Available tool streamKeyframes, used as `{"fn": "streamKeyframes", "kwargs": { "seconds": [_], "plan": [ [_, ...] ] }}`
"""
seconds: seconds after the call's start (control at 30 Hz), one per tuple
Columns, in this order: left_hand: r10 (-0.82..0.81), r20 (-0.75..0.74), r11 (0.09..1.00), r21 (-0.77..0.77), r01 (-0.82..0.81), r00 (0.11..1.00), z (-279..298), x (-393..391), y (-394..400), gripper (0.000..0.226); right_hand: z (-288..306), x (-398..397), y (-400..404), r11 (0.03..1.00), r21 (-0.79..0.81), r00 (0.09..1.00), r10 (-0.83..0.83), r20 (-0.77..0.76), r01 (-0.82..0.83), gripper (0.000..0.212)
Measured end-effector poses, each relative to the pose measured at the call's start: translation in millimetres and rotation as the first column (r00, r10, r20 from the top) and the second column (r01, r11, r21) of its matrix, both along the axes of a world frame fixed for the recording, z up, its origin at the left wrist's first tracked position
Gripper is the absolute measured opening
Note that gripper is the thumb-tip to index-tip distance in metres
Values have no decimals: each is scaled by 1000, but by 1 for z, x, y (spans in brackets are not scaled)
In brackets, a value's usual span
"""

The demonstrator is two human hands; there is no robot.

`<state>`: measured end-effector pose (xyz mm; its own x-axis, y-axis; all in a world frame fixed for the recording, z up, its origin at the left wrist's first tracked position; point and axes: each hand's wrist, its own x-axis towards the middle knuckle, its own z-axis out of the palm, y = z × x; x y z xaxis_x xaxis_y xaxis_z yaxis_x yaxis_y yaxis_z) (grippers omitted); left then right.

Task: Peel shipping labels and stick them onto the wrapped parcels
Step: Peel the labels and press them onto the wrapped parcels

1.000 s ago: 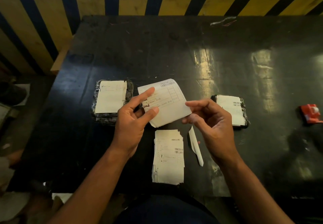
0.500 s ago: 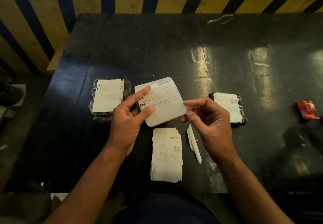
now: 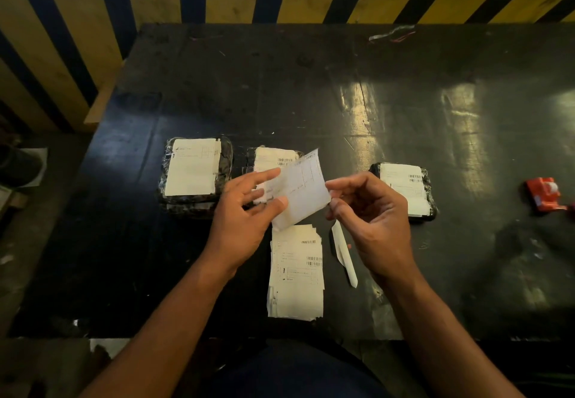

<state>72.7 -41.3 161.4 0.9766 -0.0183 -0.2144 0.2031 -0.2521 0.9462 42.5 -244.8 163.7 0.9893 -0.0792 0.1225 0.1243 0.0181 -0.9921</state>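
I hold one white shipping label (image 3: 303,191) in the air over the black table (image 3: 311,96). My left hand (image 3: 245,220) pinches its left side between thumb and fingers. At the label's right edge, my right hand (image 3: 370,214) pinches with thumb and fingertips. Three black wrapped parcels lie on the table, each with a white label on top: one at the left (image 3: 194,173), one in the middle (image 3: 273,156) partly hidden behind the held label, one at the right (image 3: 404,191). A stack of labels (image 3: 295,273) lies near me.
A folded white strip of backing paper (image 3: 343,251) lies right of the stack. A red tape dispenser (image 3: 543,194) sits at the far right. A scrap of wire and plastic (image 3: 392,33) lies at the table's far edge. Yellow and dark striped wall behind.
The held label has tilted more upright and shifted slightly right, uncovering the middle parcel behind it. Both hands keep their pinch on it.
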Motion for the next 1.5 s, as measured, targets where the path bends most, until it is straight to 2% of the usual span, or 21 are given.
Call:
{"fn": "streamKeyframes", "kwargs": {
  "seconds": [0.07,0.17,0.3,0.57,0.8,0.97,1.13,1.33,1.5],
  "plan": [
    [-50,101,993,109,39,994,0,-4,-5,43,-1,0,0,1000,-10,1000,-12,-2,12,21],
    [-147,208,989,32,143,967,8,-10,-15,34,-5,-1,0,999,-30,1000,-22,-6,22,18],
    [-237,200,965,-62,254,951,13,-15,-26,32,-5,-2,0,999,-29,1000,-23,-16,23,16],
    [-177,173,970,-139,202,969,8,-15,-28,29,-4,-3,-3,999,-48,998,-14,-54,11,22],
    [-58,224,996,-56,72,973,-1,-15,-26,23,-14,-1,-2,993,-118,997,-13,-74,4,13],
    [-67,253,997,52,56,965,-14,-15,-21,27,-23,0,5,977,-188,987,-126,-104,105,28],
    [-72,286,996,77,51,956,-22,-18,-25,27,-26,0,15,986,-124,978,-128,-163,109,16],
    [38,232,998,-62,-24,972,-28,-20,-25,27,-26,1,15,987,96,956,-102,-275,133,17],
    [110,165,990,-109,-92,980,-36,-19,-20,36,-35,1,6,983,74,941,-135,-311,165,17]
  ]
}}
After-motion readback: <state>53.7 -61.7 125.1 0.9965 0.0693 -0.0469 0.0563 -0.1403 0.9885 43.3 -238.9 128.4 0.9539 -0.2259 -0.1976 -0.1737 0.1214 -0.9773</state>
